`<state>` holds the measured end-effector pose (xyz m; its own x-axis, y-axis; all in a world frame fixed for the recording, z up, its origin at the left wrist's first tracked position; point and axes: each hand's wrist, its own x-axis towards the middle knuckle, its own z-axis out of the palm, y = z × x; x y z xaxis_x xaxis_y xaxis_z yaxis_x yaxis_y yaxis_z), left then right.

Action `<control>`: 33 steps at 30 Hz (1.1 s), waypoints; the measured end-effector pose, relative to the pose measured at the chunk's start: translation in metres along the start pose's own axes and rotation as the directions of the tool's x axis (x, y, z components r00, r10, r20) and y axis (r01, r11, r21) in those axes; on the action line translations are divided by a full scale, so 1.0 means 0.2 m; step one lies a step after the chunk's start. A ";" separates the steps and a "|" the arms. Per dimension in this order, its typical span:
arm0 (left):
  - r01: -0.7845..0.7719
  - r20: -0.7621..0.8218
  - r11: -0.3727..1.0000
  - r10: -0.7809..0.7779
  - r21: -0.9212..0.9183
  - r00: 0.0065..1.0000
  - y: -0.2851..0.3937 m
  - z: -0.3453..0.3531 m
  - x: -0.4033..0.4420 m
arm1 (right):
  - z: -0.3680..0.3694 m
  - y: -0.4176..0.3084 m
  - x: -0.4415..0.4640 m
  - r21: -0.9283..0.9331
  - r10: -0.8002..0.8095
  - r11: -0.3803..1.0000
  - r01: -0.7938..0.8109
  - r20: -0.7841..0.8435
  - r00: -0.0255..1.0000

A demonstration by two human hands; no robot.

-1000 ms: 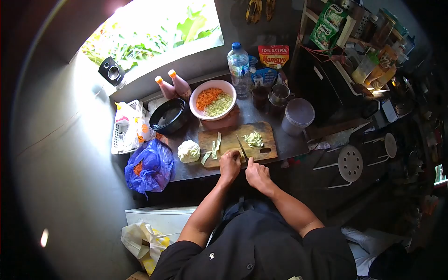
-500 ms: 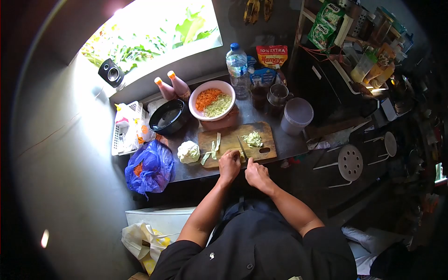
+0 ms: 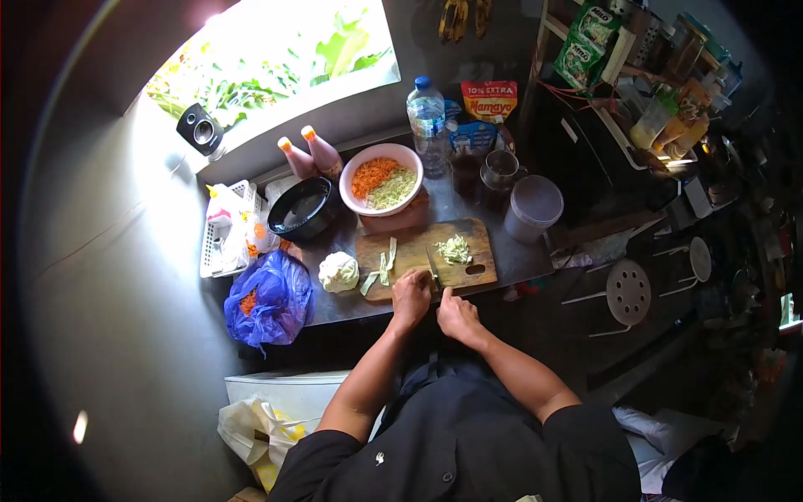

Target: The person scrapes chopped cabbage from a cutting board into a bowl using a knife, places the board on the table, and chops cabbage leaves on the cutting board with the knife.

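Note:
A wooden cutting board [image 3: 410, 238] lies at the front of the counter. My right hand [image 3: 460, 316] is closed round the handle of a knife [image 3: 432, 262], its blade pointing away from me over the board. Just left of the blade, the curled fingers of my left hand [image 3: 411, 298] press down a piece of cabbage, mostly hidden beneath them. Shredded cabbage [image 3: 454, 249] is heaped right of the knife. Loose cabbage strips [image 3: 384, 266] lie along the board's left part. Beside its left edge sits a pale cabbage head [image 3: 338, 272].
Behind the board stands a bowl [image 3: 358, 205] of shredded carrot and cabbage. Around it are a black basin [image 3: 284, 233], two orange-capped bottles [image 3: 322, 155], a water bottle [image 3: 428, 134] and a lidded tub [image 3: 534, 207]. A blue plastic bag [image 3: 280, 305] rests at the counter's left front.
The knife and my right hand have shifted very slightly left, toward my left hand. My left hand stays in nearly the same place on the board.

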<state>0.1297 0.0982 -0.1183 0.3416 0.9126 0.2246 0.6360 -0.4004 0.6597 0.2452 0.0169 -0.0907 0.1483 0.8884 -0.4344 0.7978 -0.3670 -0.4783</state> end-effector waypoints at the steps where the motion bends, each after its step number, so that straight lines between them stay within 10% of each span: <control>1: 0.004 -0.002 1.000 -0.004 -0.008 1.000 0.00 0.00 0.00 | 0.00 0.00 0.00 -0.005 0.003 1.000 -0.003 -0.039 0.999; 33: 0.025 -0.038 0.995 -0.029 -0.097 0.999 -0.02 0.02 -0.04 | 0.10 -0.01 0.08 -0.397 -0.199 0.911 0.109 -0.194 0.960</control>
<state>0.1277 0.0927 -0.1244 0.2969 0.9261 0.2327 0.5740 -0.3679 0.7316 0.2349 0.0273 -0.1117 0.0968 0.9800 -0.1736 0.9753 -0.1282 -0.1800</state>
